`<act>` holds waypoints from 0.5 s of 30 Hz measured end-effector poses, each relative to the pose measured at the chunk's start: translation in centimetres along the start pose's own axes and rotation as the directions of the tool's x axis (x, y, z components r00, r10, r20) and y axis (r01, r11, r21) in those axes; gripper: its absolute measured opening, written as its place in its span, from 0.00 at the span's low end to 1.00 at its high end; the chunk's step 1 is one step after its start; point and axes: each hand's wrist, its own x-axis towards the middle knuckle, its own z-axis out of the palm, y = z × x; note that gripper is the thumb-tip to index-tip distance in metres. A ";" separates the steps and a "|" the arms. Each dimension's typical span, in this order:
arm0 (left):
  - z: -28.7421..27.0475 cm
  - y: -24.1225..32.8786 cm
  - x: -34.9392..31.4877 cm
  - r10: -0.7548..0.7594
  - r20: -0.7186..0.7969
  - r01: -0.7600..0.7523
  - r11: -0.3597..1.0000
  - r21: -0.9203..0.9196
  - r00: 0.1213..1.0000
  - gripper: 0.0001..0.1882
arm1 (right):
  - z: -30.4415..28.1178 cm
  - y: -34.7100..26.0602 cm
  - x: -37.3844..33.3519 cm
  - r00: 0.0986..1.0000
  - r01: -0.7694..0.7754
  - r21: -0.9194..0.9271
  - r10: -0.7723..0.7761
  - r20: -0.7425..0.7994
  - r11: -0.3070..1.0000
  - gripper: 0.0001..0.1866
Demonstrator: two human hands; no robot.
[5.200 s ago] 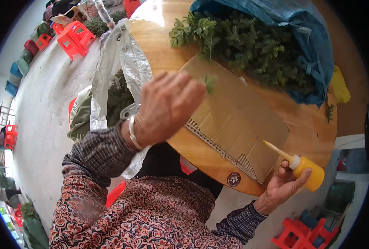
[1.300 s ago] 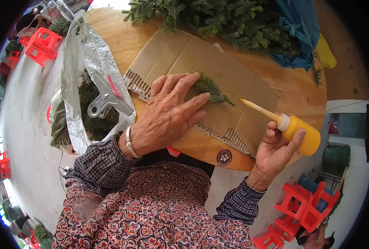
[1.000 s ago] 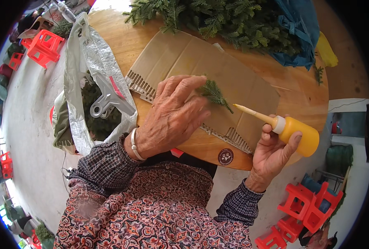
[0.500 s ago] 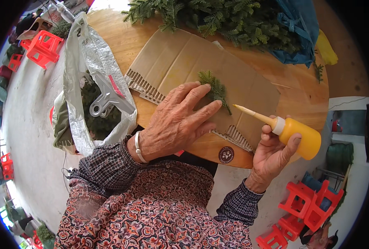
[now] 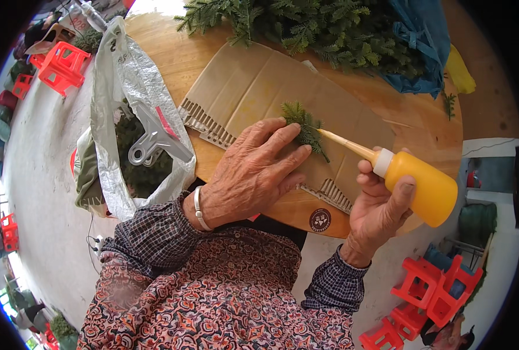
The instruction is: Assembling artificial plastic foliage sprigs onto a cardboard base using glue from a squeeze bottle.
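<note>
Pressing the green sprig flat with our spread left hand, we have now brought the yellow glue bottle, gripped in our right hand, to its stem.

1. The corrugated cardboard sheet is looking matt and papery, its fluted edge exposed.
2. The orange squeeze bottle is showing smooth, slightly glossy plastic.
3. The round table is showing polished wood.
4. The grey bag is gleaming like crinkled plastic film.
</note>
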 end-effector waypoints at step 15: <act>0.4 -0.1 -0.1 -0.010 0.009 0.010 1.000 -0.001 1.000 0.19 | -1.2 -0.2 -0.6 1.000 0.011 -0.044 -0.011 -0.015 0.999 0.25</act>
